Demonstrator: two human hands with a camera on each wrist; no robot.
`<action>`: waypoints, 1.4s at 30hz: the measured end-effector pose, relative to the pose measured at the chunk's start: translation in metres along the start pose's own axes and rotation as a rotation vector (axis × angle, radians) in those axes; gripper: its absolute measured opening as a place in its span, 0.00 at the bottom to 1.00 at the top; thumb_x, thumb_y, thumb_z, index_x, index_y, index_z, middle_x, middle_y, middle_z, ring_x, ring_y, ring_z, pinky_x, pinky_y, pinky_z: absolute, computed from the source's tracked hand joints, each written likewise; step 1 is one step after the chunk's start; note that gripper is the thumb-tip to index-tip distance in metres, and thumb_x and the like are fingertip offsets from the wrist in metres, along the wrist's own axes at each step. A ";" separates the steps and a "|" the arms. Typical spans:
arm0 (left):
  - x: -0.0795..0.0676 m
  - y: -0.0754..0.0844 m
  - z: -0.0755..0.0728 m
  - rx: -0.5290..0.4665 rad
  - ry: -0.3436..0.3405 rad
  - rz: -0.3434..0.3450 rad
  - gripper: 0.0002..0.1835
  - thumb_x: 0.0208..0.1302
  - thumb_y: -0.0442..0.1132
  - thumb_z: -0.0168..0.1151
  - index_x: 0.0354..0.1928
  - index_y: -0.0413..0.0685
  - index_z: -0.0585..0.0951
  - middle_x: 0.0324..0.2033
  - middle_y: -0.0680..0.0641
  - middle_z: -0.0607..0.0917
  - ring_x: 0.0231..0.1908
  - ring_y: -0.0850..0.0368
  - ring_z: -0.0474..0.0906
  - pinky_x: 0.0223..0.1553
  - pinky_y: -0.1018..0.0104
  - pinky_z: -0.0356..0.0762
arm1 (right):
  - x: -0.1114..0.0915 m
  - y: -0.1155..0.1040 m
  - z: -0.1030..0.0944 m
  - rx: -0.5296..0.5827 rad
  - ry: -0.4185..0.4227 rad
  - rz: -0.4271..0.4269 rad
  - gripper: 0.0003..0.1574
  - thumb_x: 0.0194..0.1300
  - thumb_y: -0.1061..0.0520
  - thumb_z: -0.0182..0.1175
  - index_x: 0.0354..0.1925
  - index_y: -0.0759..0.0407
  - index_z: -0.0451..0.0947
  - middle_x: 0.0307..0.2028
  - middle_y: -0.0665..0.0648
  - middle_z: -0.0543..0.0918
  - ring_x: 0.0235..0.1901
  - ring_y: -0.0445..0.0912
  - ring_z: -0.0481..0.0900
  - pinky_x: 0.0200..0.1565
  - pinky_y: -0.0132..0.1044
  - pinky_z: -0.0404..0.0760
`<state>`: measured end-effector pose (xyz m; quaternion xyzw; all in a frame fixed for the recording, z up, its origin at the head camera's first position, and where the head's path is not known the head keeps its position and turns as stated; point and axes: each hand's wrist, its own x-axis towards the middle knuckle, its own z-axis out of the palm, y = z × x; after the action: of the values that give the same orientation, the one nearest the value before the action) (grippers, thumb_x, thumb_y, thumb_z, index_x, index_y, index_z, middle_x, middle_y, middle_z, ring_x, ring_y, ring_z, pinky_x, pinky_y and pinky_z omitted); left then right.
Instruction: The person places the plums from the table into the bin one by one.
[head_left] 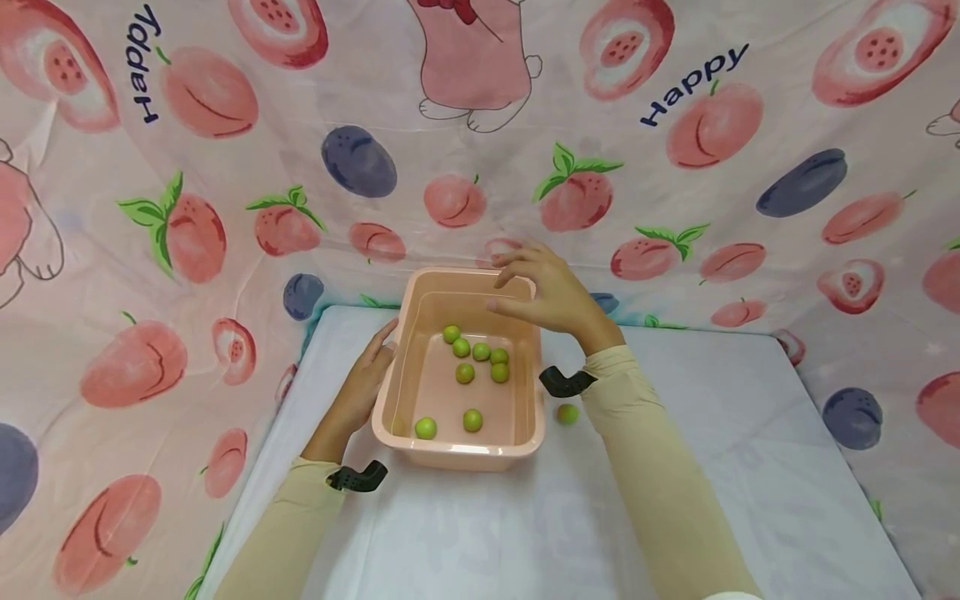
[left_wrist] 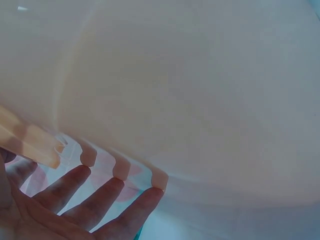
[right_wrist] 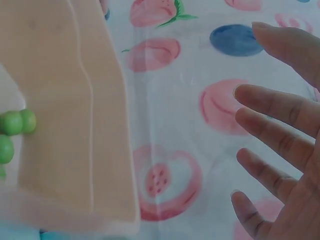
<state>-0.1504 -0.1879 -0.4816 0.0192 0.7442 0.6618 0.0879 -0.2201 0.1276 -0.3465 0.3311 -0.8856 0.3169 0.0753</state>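
A pink plastic basin (head_left: pixel 457 454) stands on the table with several small round green fruits (head_left: pixel 465 373) on its floor. My left hand (head_left: pixel 365 387) is at the basin's left side; in the left wrist view its fingers (left_wrist: pixel 102 202) are extended, fingertips right at the outer wall. Over the far right corner of the basin is my right hand (head_left: pixel 551 287), fingers spread and nothing between them. The right wrist view shows those fingers (right_wrist: pixel 275 137) apart from the basin's edge. One green fruit with a reddish patch (head_left: pixel 567 414) lies outside, by the right forearm.
A white cloth (head_left: pixel 720 433) covers the table. Behind and beside it hangs a pale pink curtain (head_left: pixel 480 154) printed with fruit, close behind the basin's far rim. Each wrist wears a black camera mount (head_left: pixel 567 382).
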 end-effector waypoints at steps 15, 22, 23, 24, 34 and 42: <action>0.002 0.000 0.000 -0.019 -0.011 0.005 0.30 0.81 0.58 0.43 0.80 0.74 0.54 0.76 0.41 0.64 0.71 0.35 0.68 0.66 0.40 0.72 | -0.065 0.066 0.002 0.010 0.004 0.231 0.21 0.60 0.40 0.74 0.41 0.53 0.87 0.63 0.55 0.80 0.67 0.55 0.69 0.68 0.63 0.64; 0.002 0.000 -0.001 -0.014 -0.012 -0.010 0.29 0.81 0.59 0.42 0.80 0.75 0.54 0.75 0.40 0.66 0.69 0.37 0.70 0.65 0.43 0.73 | -0.096 0.091 0.014 -0.011 -0.038 0.322 0.29 0.61 0.34 0.70 0.45 0.55 0.87 0.63 0.57 0.80 0.68 0.59 0.69 0.70 0.67 0.62; 0.002 0.000 -0.001 -0.011 -0.013 -0.011 0.29 0.81 0.59 0.42 0.80 0.76 0.54 0.75 0.41 0.65 0.70 0.38 0.70 0.65 0.43 0.73 | -0.099 0.094 0.015 -0.009 -0.036 0.330 0.29 0.61 0.34 0.70 0.45 0.56 0.87 0.63 0.57 0.80 0.68 0.59 0.69 0.70 0.67 0.62; 0.002 0.000 -0.001 -0.011 -0.015 -0.011 0.29 0.81 0.59 0.42 0.80 0.76 0.54 0.76 0.41 0.65 0.70 0.38 0.69 0.65 0.43 0.73 | -0.103 0.097 0.017 -0.008 -0.034 0.337 0.30 0.61 0.33 0.71 0.45 0.56 0.87 0.63 0.57 0.80 0.68 0.59 0.69 0.70 0.68 0.62; 0.001 0.000 0.000 -0.013 -0.020 -0.007 0.29 0.82 0.58 0.41 0.80 0.75 0.53 0.77 0.42 0.61 0.72 0.37 0.66 0.68 0.40 0.68 | -0.133 0.120 0.037 0.008 -0.031 0.381 0.28 0.59 0.33 0.71 0.42 0.54 0.87 0.61 0.56 0.82 0.68 0.58 0.68 0.68 0.67 0.63; 0.001 0.000 0.000 0.004 -0.012 -0.008 0.29 0.81 0.59 0.41 0.80 0.75 0.53 0.78 0.43 0.61 0.72 0.38 0.66 0.68 0.39 0.69 | -0.149 0.127 0.052 0.018 -0.043 0.412 0.24 0.59 0.37 0.73 0.41 0.53 0.87 0.61 0.56 0.82 0.66 0.58 0.70 0.68 0.67 0.63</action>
<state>-0.1516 -0.1877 -0.4821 0.0204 0.7450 0.6600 0.0948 -0.1818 0.2498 -0.5042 0.1502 -0.9332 0.3263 -0.0130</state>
